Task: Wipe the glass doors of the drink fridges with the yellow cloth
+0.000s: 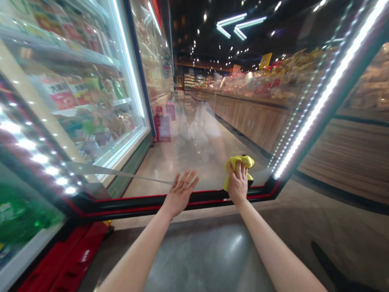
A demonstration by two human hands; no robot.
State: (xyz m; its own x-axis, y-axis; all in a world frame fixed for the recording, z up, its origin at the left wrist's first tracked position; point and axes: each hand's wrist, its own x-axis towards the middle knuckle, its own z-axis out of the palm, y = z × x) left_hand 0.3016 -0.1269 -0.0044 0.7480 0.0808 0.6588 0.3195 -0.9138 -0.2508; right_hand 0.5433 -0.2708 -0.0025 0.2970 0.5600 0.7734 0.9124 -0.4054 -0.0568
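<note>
A glass door (200, 162) with a black and red frame and bright light strips stands open in front of me. My left hand (179, 194) lies with spread fingers against the lower part of the glass, just over the bottom frame bar. To its right, my right hand (238, 182) presses a yellow cloth (249, 161) with dark patches to the glass near the lower right corner. The cloth is bunched under and around those fingers. A faint reflection shows in the pane.
Lit freezer shelves (82, 107) with packaged goods are on the left. A red base panel (67, 255) lies at lower left. Beyond the glass, a long wood-sided display (249, 117) heaped with goods runs along the right of the aisle. Pink boxes (163, 127) stand by the freezers.
</note>
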